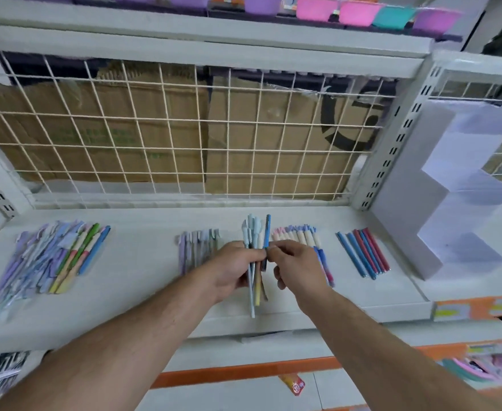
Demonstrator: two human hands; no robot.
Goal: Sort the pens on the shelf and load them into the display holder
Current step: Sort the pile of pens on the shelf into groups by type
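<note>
My left hand (234, 269) grips a bunch of pens (252, 232) upright above the white shelf (143, 280). My right hand (295, 268) pinches one blue pen (267, 231) at the right side of that bunch. Sorted groups lie flat on the shelf: a mixed pile of pens (51, 256) at the left, grey-lilac pens (199, 241) behind my left hand, pastel pens (297, 234) behind my right hand, and blue and red pens (363, 252) further right. The white stepped display holder (439, 185) stands at the right end of the shelf.
A wire grid (184, 129) backs the shelf, with cardboard behind it. A slotted upright post (392, 143) separates this bay from the one holding the display holder. Coloured tubs (356, 11) sit on the shelf above. More stock lies on lower shelves.
</note>
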